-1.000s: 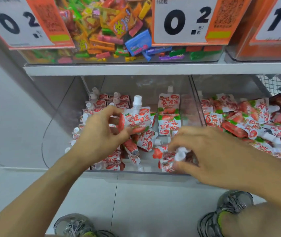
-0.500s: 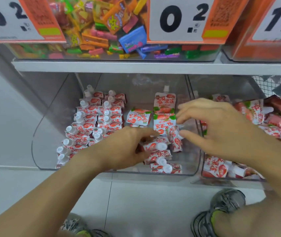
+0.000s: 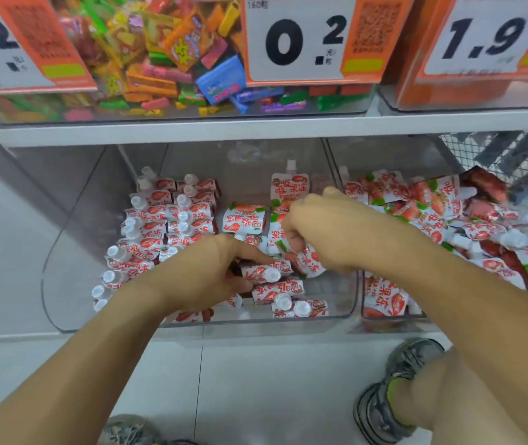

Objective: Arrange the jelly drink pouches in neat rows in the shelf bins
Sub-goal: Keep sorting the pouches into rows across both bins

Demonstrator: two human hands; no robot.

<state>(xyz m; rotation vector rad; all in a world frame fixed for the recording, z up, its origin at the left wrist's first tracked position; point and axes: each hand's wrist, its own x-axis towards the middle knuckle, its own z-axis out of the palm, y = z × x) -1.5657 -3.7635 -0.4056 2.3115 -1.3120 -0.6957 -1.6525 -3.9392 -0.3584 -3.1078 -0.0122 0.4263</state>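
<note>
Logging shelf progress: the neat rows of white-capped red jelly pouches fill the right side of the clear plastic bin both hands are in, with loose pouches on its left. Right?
Not quite. The head view shows the neat rows of white-capped red jelly pouches on the left side of the clear plastic bin; the loose pouches lie on its right, where the left hand and right hand work.
</note>
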